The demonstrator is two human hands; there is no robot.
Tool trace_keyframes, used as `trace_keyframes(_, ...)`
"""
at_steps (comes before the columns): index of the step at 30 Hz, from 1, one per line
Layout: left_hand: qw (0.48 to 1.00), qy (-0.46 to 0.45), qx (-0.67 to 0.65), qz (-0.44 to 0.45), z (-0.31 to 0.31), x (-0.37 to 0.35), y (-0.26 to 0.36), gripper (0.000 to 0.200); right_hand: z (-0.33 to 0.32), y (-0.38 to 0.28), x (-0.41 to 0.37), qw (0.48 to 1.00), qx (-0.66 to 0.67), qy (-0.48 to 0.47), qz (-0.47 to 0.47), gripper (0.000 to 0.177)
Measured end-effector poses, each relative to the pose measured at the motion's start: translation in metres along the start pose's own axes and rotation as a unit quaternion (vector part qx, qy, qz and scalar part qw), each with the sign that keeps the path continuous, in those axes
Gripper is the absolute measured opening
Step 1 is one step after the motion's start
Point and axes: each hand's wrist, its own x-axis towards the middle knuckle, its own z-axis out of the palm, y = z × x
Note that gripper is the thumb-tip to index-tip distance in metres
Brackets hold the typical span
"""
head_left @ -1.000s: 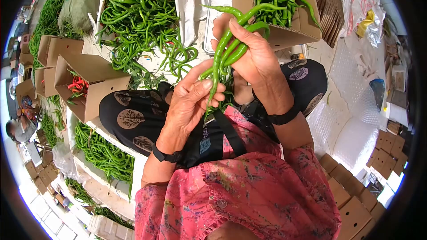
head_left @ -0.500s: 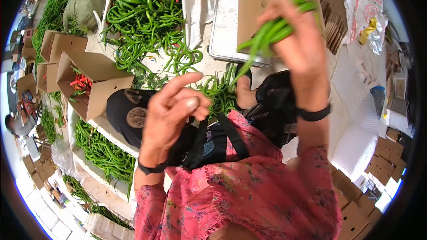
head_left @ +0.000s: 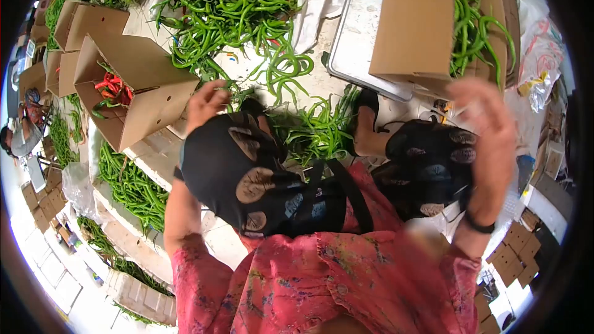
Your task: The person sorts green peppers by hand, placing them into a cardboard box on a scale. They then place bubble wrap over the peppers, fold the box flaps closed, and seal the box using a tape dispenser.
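Note:
My left hand (head_left: pixel 207 104) reaches down past my left knee (head_left: pixel 247 173) to the edge of the big pile of long green peppers (head_left: pixel 235 6); its fingertips touch the nearest peppers and nothing shows in its grip. My right hand (head_left: pixel 489 127) is blurred, fingers spread and empty, hovering just below a cardboard box (head_left: pixel 417 25) that holds green peppers (head_left: pixel 476 25). More green peppers (head_left: pixel 315 130) lie on the floor between my knees.
A metal tray (head_left: pixel 356 37) lies beside the box. At left an open carton (head_left: pixel 145 96) holds red peppers (head_left: pixel 111 89), with more cartons behind it. Green peppers (head_left: pixel 133 185) fill a strip at lower left. Flat boxes (head_left: pixel 513 253) lie at lower right. Another person (head_left: pixel 18 136) is at the far left.
My right hand carried the bunch of green peppers up to the box, let it go and came back empty. My left hand dropped from chest height to the pile's edge.

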Motion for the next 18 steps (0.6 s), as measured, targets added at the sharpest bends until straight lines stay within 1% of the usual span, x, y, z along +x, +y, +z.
trace_keyframes(1, 0.999, -0.016, 0.017, 0.039, 0.006, 0.024, -0.033, 0.028, 0.032, 0.012, -0.009, 0.995, 0.056, -0.077, 0.042, 0.034)
trace_keyframes(2, 0.991, 0.021, 0.104, 0.082, 0.025, 0.04, -0.048, 0.028, 0.065, 0.02, -0.004, 0.985, 0.017, -0.17, 0.014, 0.033)
trace_keyframes(3, 0.981, 0.019, 0.152, 0.116, 0.038, 0.058, -0.063, 0.029, 0.104, 0.028, 0.002, 0.954, 0.161, -0.197, 0.158, 0.037)
trace_keyframes(4, 0.969, 0.031, 0.173, 0.175, 0.048, 0.082, -0.092, 0.031, 0.14, 0.059, 0.017, 0.918, 0.207, -0.235, 0.243, 0.044)
trace_keyframes(5, 0.944, 0.058, 0.263, 0.192, 0.061, 0.087, -0.083, 0.035, 0.18, 0.1, 0.028, 0.933, 0.196, -0.204, 0.223, 0.049)
trace_keyframes(6, 0.925, 0.067, 0.298, 0.228, 0.069, 0.1, -0.088, 0.043, 0.216, 0.14, 0.039, 0.947, 0.183, -0.171, 0.202, 0.054)
trace_keyframes(8, 0.899, 0.074, 0.375, 0.215, 0.082, 0.131, -0.109, 0.047, 0.273, 0.2, 0.068, 0.974, 0.095, -0.092, 0.185, 0.065)
trace_keyframes(9, 0.9, 0.072, 0.375, 0.211, 0.086, 0.138, -0.113, 0.047, 0.293, 0.216, 0.081, 0.973, 0.094, -0.094, 0.188, 0.065)
trace_keyframes(10, 0.89, 0.082, 0.408, 0.187, 0.091, 0.145, -0.116, 0.047, 0.312, 0.228, 0.093, 0.994, -0.028, -0.053, 0.095, 0.068)
trace_keyframes(11, 0.878, 0.091, 0.441, 0.163, 0.095, 0.151, -0.12, 0.048, 0.325, 0.234, 0.104, 0.989, -0.151, -0.012, -0.001, 0.07)
trace_keyframes(12, 0.88, 0.088, 0.439, 0.159, 0.097, 0.154, -0.119, 0.048, 0.337, 0.234, 0.115, 0.988, -0.154, -0.016, 0.003, 0.07)
trace_keyframes(14, 0.87, 0.119, 0.436, 0.197, 0.095, 0.15, -0.108, 0.048, 0.363, 0.23, 0.129, 0.98, -0.197, -0.022, -0.007, 0.072)
trace_keyframes(15, 0.886, 0.123, 0.394, 0.21, 0.096, 0.149, -0.108, 0.051, 0.372, 0.224, 0.134, 0.975, -0.22, 0.017, -0.02, 0.063)
trace_keyframes(16, 0.886, 0.119, 0.398, 0.205, 0.096, 0.148, -0.11, 0.051, 0.378, 0.229, 0.141, 0.976, -0.219, 0.014, -0.014, 0.063)
trace_keyframes(18, 0.882, 0.073, 0.408, 0.224, 0.098, 0.141, -0.111, 0.055, 0.386, 0.234, 0.152, 0.953, -0.3, -0.031, 0.034, 0.047)
